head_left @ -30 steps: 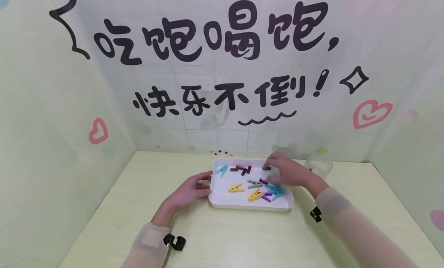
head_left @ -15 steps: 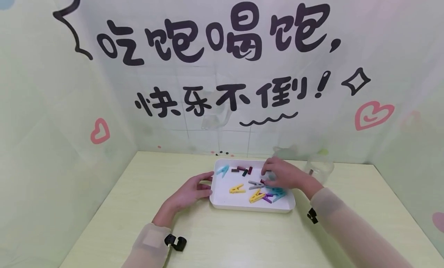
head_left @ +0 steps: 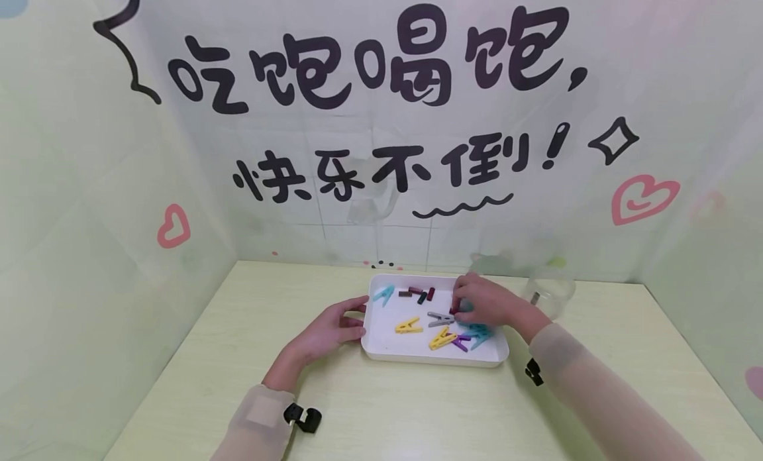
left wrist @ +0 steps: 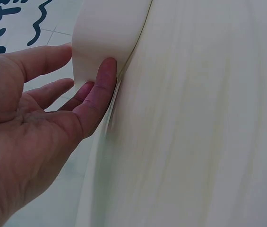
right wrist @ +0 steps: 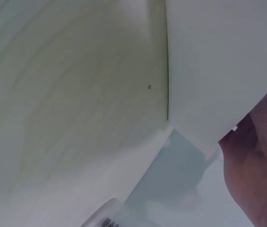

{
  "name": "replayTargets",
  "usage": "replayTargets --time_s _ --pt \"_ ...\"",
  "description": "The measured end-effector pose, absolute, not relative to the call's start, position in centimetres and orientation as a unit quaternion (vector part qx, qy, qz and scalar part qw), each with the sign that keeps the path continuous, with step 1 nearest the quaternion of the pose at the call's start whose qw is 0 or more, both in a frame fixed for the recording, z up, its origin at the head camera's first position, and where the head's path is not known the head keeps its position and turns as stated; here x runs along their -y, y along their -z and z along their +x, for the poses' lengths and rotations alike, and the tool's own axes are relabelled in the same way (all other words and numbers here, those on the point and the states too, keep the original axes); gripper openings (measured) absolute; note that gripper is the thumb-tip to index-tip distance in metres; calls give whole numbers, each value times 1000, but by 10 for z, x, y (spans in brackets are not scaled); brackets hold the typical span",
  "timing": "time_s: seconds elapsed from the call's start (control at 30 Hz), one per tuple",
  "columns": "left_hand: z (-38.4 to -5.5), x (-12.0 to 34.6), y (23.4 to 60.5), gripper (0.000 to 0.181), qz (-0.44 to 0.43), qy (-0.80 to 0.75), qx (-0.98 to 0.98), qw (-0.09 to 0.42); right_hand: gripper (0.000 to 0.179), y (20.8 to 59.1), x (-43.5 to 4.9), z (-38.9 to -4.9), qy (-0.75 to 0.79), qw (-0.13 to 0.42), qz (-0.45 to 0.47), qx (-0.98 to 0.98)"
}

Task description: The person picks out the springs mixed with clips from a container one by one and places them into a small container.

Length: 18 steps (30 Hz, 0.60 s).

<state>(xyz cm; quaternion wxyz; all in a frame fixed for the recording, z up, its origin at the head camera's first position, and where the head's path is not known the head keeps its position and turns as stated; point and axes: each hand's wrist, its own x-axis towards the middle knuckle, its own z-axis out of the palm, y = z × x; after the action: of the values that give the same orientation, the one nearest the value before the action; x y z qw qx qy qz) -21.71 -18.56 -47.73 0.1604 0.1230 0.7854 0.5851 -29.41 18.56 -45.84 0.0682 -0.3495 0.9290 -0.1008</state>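
Note:
In the head view a shallow white tray [head_left: 381, 345] holds clothespins and small dark ribbed pieces. My left hand [head_left: 324, 328] touches its left end with loosely bent fingers, its fingertips on the tray's outer wall [left wrist: 95, 28] in the left wrist view. Over the tray's right side, my right hand [head_left: 485, 301] pinches a dark red ribbed piece [head_left: 454, 310] between thumb and finger. A grey clothespin [head_left: 440, 318] lies just left of it. Blue-green clothespins [head_left: 479, 335] are partly under the hand. The right wrist view shows only part of the right hand [right wrist: 261, 156].
Yellow clothespins [head_left: 408, 326], a purple clothespin [head_left: 461, 342] and a light blue clothespin [head_left: 384, 294] lie in the tray. Several ribbed pieces [head_left: 415, 291] group near its back. A clear round container [head_left: 557, 295] with a dark ribbed piece inside stands behind the right wrist, near the wall.
My right hand has lowered and drawn its fingers together around the dark red piece. A dark piece seen by its fingertips a second ago is hidden. The left hand stays at the tray.

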Motion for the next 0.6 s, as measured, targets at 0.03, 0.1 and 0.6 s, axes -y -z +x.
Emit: replayTargets --time_s 0.03,0.1,0.6 --pt "-217 185 477 66 123 -585 -785 161 8 459 -185 -294 102 69 -349 -929" --pt "-217 185 478 66 124 -585 -785 161 7 459 -185 -294 108 71 -349 -928" --pt "-217 186 479 66 121 -585 -786 159 10 454 -183 -293 203 101 -302 -926"
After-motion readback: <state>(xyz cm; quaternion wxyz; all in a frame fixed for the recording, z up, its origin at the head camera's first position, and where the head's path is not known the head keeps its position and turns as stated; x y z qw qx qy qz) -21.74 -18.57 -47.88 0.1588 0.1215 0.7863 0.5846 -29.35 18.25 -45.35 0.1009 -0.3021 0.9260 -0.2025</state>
